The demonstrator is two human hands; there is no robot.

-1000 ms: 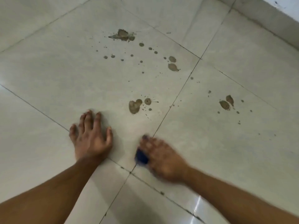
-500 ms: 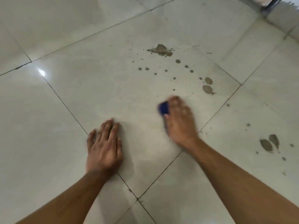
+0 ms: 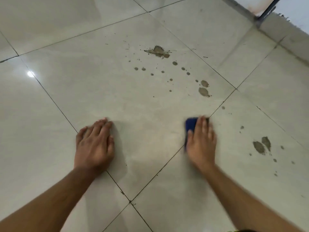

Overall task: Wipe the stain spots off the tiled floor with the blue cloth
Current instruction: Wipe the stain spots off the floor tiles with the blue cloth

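Note:
The blue cloth [image 3: 191, 124] lies flat on the pale tiled floor [image 3: 100, 91], mostly covered by my right hand [image 3: 201, 144], which presses it down with straight fingers beside a grout line. My left hand [image 3: 95, 144] rests flat on the same tile, fingers together, holding nothing. Brown stain spots remain on the floor: a splash [image 3: 158, 51] far ahead, a trail of small dots [image 3: 163, 72], two blobs [image 3: 204, 91] ahead of the cloth, and two larger blobs [image 3: 261, 145] to the right of my right hand.
A raised tiled skirting and wall [image 3: 287, 36] run along the top right, with a dark metal leg [image 3: 267, 10] standing at it. A light glare [image 3: 30, 74] shines on the left tile. Open floor lies to the left and toward me.
My right hand swept the cloth up over the brown blobs near the tile's middle, then back right to the grout line; those blobs are gone. My left hand stayed planted; the view shifted.

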